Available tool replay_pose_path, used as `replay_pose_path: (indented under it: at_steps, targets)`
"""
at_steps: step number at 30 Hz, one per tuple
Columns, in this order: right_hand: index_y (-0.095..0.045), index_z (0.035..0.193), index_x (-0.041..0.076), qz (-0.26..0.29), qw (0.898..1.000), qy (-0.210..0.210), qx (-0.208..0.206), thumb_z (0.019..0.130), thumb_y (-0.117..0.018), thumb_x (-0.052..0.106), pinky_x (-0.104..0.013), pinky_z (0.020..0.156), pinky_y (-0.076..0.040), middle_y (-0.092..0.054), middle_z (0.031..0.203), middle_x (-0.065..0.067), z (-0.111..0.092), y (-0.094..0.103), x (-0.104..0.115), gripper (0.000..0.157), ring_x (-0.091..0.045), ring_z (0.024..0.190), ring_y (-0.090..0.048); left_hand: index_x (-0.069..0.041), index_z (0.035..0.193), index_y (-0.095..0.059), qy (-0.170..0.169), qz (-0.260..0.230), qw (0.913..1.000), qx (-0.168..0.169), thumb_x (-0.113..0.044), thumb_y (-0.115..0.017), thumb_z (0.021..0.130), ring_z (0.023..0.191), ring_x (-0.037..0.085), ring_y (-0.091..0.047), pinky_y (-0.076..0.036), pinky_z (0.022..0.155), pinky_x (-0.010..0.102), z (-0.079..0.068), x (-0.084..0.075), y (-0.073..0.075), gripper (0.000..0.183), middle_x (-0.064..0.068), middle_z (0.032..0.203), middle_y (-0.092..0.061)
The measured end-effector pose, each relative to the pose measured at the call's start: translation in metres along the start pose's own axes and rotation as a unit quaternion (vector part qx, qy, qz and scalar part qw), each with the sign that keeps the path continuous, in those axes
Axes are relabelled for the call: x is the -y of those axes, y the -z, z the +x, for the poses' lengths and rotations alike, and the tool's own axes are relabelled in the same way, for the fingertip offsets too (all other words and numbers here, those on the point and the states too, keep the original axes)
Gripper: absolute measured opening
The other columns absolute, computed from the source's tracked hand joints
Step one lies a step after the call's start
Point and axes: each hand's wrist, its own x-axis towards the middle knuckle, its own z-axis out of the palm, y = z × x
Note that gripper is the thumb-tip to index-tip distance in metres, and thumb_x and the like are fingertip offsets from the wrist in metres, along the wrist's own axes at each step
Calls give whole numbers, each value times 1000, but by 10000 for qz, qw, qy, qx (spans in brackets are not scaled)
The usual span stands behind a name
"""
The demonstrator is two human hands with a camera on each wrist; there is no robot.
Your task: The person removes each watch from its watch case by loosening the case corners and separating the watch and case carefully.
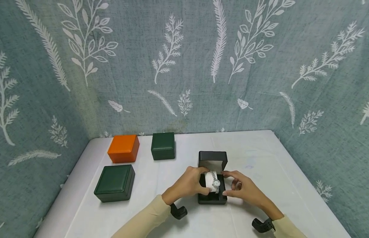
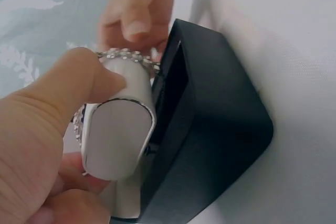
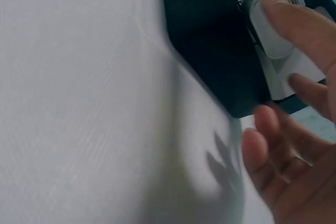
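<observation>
1. Silver watch [image 1: 216, 183] strapped round a white cushion [image 1: 208, 181], right of centre on the table, at the mouth of a black box [image 1: 212, 200]. Dial's way too small to read. Cushion pokes above the rim; can't tell how much is down inside.
2. Far left: teal fabric [image 1: 83, 109] with white leaf and fern prints, hung like walls on the left, back and right. It meets a white table cover [image 1: 160, 181] with faint creases.
3. Big dark green box [image 1: 115, 181], plain lid shut, and an orange box [image 1: 123, 147] just behind it, also shut.
4. Smaller green box [image 1: 163, 146] near the back edge, right of the orange one. Same plain top.
5. Left hand [image 1: 190, 181], cream sleeve [image 1: 148, 215]: thumb and fingers pinching the cushion.
6. Black box's lid [image 1: 212, 155] stands up at the back, pale lining showing.
7. Right hand [image 1: 244, 188] at the box's right side: thumb and index spread apart, other fingers loosely bent. Can't tell if the tips touch.
8. Further right: faint bluish smudges on the cover, then more leafy fabric.
</observation>
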Motion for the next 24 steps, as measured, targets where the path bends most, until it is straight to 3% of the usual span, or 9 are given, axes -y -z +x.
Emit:
replay_pose_path:
  at_steps: [3, 5, 11, 18, 24]
  targets:
    - [-52, 151, 16, -144, 9988, 380, -258, 83, -88, 29, -29, 67, -50, -60, 132, -9, 1, 0, 4, 78, -24, 86, -56, 1, 127, -68, -67, -68, 9999, -46, -22, -90, 75, 49, 1, -32, -29, 45, 20, -1, -2, 2, 61, -12, 56, -43]
    - [-47, 155, 16, -203, 9978, 576, -267, 82, -89, 29, -31, 69, -51, -58, 136, -8, 2, -2, 7, 84, -26, 91, -56, 1, 127, -68, -142, -83, 9998, -59, -23, -91, 76, 48, 0, -29, -27, 45, 19, -1, -4, 2, 61, -13, 55, -36]
    - [-33, 162, 20, -219, 9966, 784, 111, 80, -91, 29, -35, 77, -53, -51, 146, -8, 5, -5, 12, 100, -21, 100, -58, -1, 129, -68, -398, -66, 9992, 4, -24, -91, 76, 48, -1, -30, -27, 45, 17, 0, -10, 1, 62, -13, 55, -37]
    - [-34, 161, 18, -80, 9969, 703, 357, 83, -89, 27, -39, 77, -53, -61, 113, -5, 5, -6, 11, 95, -19, 93, -59, -3, 132, -67, -572, -37, 9983, 51, -27, -91, 77, 47, -1, -25, -24, 45, 17, 0, -16, 2, 64, -13, 53, -32]
    - [-41, 158, 16, 78, 9967, 745, 318, 86, -87, 23, -39, 77, -54, -61, 109, -6, 4, -7, 10, 86, -19, 91, -60, -5, 133, -67, -592, -146, 9981, 45, -28, -91, 78, 49, 1, -30, -26, 47, 18, 0, -16, 1, 64, -12, 55, -36]
